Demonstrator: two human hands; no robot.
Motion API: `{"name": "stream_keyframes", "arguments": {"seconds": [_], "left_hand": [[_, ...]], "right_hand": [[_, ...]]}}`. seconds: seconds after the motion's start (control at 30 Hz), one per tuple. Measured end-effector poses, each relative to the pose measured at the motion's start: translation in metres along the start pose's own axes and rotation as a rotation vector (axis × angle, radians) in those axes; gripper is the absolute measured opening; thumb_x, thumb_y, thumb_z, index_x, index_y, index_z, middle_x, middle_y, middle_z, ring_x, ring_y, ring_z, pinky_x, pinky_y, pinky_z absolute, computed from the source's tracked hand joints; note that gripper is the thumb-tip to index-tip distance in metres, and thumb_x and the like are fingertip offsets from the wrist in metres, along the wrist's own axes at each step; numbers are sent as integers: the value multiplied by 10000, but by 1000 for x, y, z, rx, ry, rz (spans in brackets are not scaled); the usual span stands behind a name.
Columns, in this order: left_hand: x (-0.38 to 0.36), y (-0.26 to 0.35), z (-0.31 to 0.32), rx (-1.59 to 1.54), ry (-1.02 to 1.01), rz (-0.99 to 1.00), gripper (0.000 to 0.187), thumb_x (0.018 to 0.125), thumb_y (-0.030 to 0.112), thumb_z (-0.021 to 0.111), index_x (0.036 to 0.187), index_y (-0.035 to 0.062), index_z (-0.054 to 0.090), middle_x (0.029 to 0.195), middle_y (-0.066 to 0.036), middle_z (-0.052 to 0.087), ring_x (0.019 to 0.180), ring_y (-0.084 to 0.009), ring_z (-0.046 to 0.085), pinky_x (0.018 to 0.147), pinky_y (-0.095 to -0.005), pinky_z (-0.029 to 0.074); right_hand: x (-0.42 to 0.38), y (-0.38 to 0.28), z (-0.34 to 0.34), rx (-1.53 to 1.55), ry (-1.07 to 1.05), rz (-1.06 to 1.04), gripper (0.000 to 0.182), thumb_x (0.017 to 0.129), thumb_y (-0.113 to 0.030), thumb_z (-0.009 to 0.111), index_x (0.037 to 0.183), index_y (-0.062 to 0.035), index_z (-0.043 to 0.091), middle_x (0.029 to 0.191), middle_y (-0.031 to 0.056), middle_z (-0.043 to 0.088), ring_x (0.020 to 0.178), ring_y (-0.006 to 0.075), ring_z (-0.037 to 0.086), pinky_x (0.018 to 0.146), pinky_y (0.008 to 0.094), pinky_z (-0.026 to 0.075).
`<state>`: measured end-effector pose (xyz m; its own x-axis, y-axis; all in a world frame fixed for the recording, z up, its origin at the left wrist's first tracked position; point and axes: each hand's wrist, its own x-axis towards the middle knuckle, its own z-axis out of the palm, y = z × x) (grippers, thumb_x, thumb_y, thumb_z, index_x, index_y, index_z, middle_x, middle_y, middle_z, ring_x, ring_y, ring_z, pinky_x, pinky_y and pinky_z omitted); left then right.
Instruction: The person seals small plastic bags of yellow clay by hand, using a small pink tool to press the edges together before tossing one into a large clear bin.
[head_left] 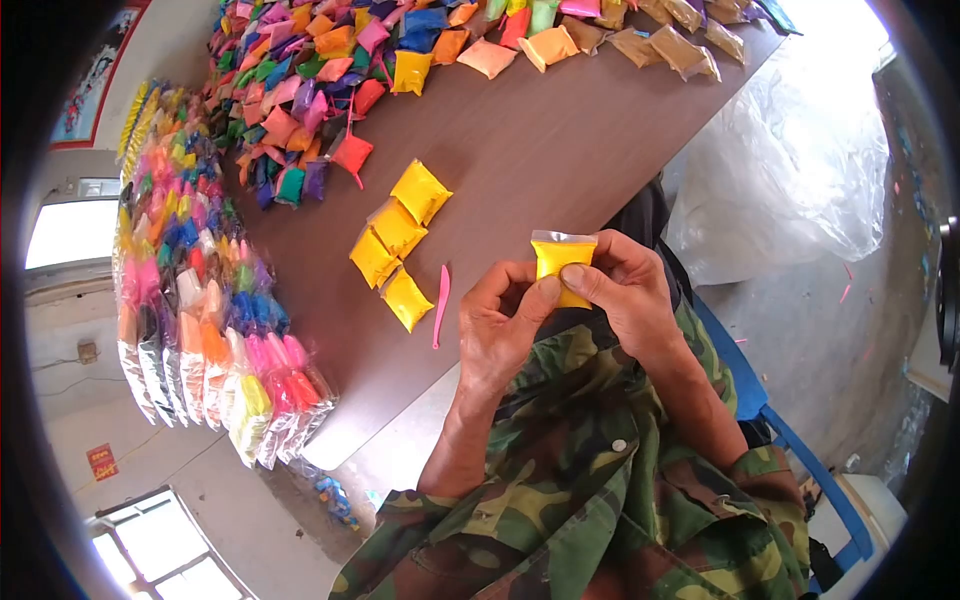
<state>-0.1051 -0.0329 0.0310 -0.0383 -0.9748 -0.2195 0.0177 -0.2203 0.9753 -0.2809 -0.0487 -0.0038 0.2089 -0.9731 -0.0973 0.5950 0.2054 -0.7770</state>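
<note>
Both of my hands pinch one small yellow packet with a clear top edge, held over my lap beside the table edge. My left hand grips its left side, with the thumb on the front. On the right side, my right hand presses its thumb against the packet's front, and its other fingers are partly hidden behind. Several yellow packets lie in a staggered row on the brown table. A pink plastic tool lies between that row and my left hand.
A large heap of coloured packets covers the table's far left part. Brown packets lie at the far edge. Bagged coloured packets line the left side. A clear plastic bag and a blue chair frame stand at the right.
</note>
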Motion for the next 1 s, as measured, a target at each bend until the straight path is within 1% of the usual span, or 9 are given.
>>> {"name": "stream_keyframes", "arguments": {"seconds": [0.17,0.27,0.37,0.4,0.5,0.53,0.67,0.77,1.0], "left_hand": [[3,-2,-1,0,20,27,264,993,182,781,1144,-19,698,901,-48,739,806,-91,679,741,-245,563],[0,1,3,260,122,158,278,952,144,813,1137,-33,705,877,-70,739,776,-117,687,729,-263,577],[-16,0,-12,519,259,337,221,949,111,793,1109,-20,715,905,-73,745,731,-111,669,707,-277,564],[-21,1,-20,636,302,386,212,912,95,819,1085,5,736,928,-86,748,720,-124,675,686,-288,566],[-36,-7,-50,787,387,399,177,913,91,818,1057,17,746,926,-80,742,714,-142,684,671,-297,563],[-41,-10,-57,847,412,391,176,910,89,819,1054,18,747,931,-83,740,720,-155,689,674,-305,566],[-56,-24,-80,1124,457,421,201,873,84,842,1046,29,756,1006,-97,740,802,-244,712,713,-363,588],[-60,-25,-79,1241,458,467,221,870,68,832,1074,28,755,1066,-116,733,870,-283,714,762,-388,592],[-63,-25,-77,1212,457,438,245,886,60,807,1122,20,754,1127,-127,722,978,-317,701,866,-431,576]], "right_hand": [[3,-8,12,-39,68,22,156,1012,-38,706,1149,32,684,1072,47,732,956,80,685,850,237,565],[10,-10,12,-195,133,-51,152,965,-21,741,1100,19,687,1032,32,726,907,77,684,800,239,554],[27,-25,6,-820,309,-332,175,902,-4,778,1054,-5,693,966,41,709,839,97,683,745,251,535],[34,-34,6,-974,353,-479,212,839,13,799,1018,-43,699,927,64,688,789,191,695,703,311,529],[55,-41,-2,-1292,413,-838,249,803,10,811,1012,-73,705,936,67,692,802,276,690,716,373,537],[58,-42,-1,-1362,415,-837,272,778,-9,820,1012,-100,715,988,49,699,900,307,682,792,420,533],[63,-22,-9,-1608,239,-745,232,812,-71,814,1025,-103,728,1160,33,688,1114,260,662,951,433,482],[62,-10,-9,-1558,156,-841,234,825,-90,808,1046,-84,732,1197,41,684,1155,260,660,981,434,476],[49,-19,-8,-1648,49,-767,299,847,-124,800,1128,-52,731,1258,60,654,1220,260,633,1021,449,466]]}}
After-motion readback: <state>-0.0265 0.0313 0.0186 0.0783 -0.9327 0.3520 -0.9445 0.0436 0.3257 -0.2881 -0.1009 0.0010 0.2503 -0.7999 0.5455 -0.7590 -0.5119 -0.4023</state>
